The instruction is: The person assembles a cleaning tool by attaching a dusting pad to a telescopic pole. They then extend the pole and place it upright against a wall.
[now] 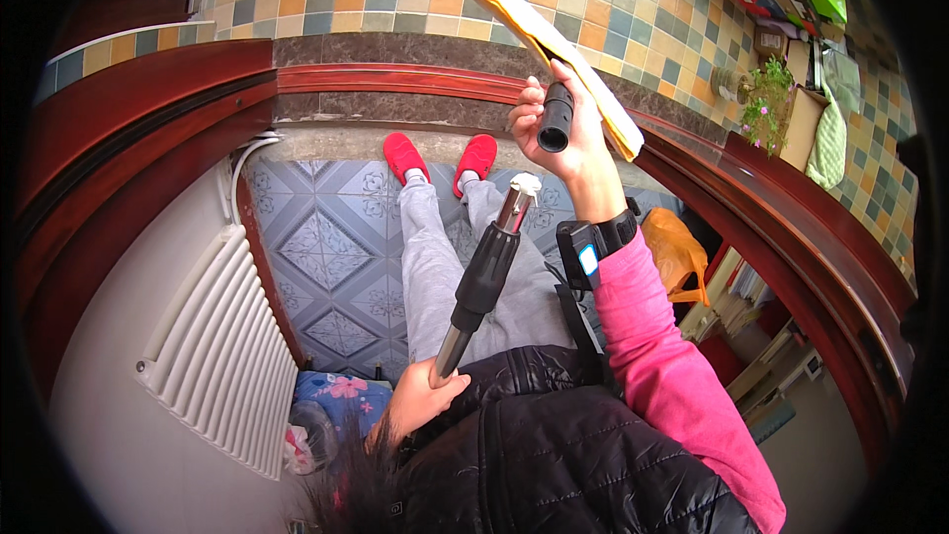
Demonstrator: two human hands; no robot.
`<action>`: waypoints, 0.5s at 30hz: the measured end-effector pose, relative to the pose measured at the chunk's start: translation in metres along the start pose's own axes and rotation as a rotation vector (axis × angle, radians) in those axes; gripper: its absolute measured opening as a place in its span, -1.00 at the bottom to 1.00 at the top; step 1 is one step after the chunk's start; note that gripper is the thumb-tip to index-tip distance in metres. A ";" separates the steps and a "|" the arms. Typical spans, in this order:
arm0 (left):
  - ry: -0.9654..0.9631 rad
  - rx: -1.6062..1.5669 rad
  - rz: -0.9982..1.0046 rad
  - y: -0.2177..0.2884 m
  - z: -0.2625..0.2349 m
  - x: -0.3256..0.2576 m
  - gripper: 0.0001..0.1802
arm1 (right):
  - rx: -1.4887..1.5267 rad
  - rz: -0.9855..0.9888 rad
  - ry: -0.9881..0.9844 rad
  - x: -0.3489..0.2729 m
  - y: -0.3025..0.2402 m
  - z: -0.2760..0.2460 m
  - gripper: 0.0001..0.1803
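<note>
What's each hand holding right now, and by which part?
Left hand: a telescopic metal pole, gripped on the tube below its black collar. Right hand: a flat mop head, gripped by its black socket.

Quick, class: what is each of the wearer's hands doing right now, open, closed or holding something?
Left hand: closed, holding the pole.
Right hand: closed around the black tube, holding it.
</note>
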State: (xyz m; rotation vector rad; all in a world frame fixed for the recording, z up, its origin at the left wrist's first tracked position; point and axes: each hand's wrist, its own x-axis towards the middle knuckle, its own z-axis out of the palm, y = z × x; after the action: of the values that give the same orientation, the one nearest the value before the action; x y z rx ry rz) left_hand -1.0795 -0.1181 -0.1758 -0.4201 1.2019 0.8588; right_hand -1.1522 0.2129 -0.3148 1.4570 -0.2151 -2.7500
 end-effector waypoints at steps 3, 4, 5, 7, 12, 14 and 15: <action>0.010 -0.017 -0.001 0.002 -0.001 0.001 -0.73 | 0.038 0.020 0.025 0.002 0.003 0.002 -0.67; 0.013 -0.015 -0.003 0.003 -0.001 0.001 -0.73 | 0.043 0.023 0.038 0.002 0.004 0.003 -0.67; 0.011 -0.016 0.001 0.003 -0.001 0.002 -0.73 | 0.021 0.027 0.033 0.003 0.006 0.002 -0.67; 0.014 0.002 -0.004 0.004 -0.001 0.003 -0.73 | -0.002 0.031 0.056 0.003 0.009 0.001 -0.66; 0.057 -0.046 0.016 0.000 0.000 0.004 -0.73 | -0.246 -0.174 0.118 -0.003 0.012 -0.004 -0.70; 0.062 -0.061 0.019 -0.001 -0.001 0.005 -0.75 | -0.419 -0.352 0.175 -0.009 0.014 -0.004 -0.75; 0.062 -0.059 0.022 -0.003 -0.002 0.007 -0.76 | -0.488 -0.441 0.252 -0.014 0.017 -0.004 -0.76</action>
State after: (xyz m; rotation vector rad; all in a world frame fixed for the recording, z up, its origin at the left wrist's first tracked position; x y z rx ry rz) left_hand -1.0781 -0.1187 -0.1830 -0.4852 1.2422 0.9077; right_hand -1.1420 0.1971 -0.3037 1.8272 0.8111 -2.5767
